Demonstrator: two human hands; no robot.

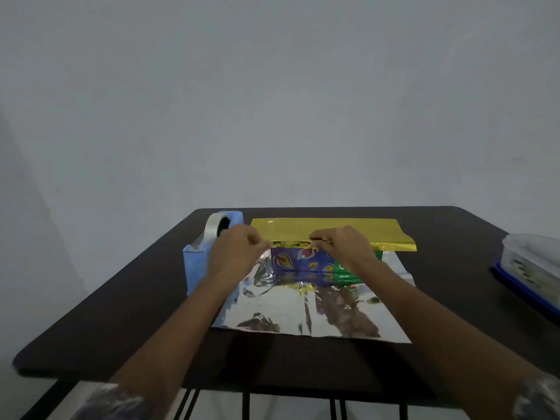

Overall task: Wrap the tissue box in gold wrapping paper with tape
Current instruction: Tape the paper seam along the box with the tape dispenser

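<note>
Item: tissue box [303,262], mid-bench, standing on the silver underside of the gold wrapping paper [327,227], whose far flap lies over its top. We find the left hand [239,253] and right hand [345,247] with fingers curled, pinching that flap's edge. We judge the foil light, slick and crease-prone; hold it by the edges. Dark bench [121,328]; blue tape dispenser [197,262] left; lidded container [533,265] right; grey wall.

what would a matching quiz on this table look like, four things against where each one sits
1 tape dispenser
2 tissue box
3 plastic container
4 wrapping paper

a at the table's right edge
b spread under the box
c left of the box
d standing on the paper

Pairs: 1-c, 2-d, 3-a, 4-b
</note>
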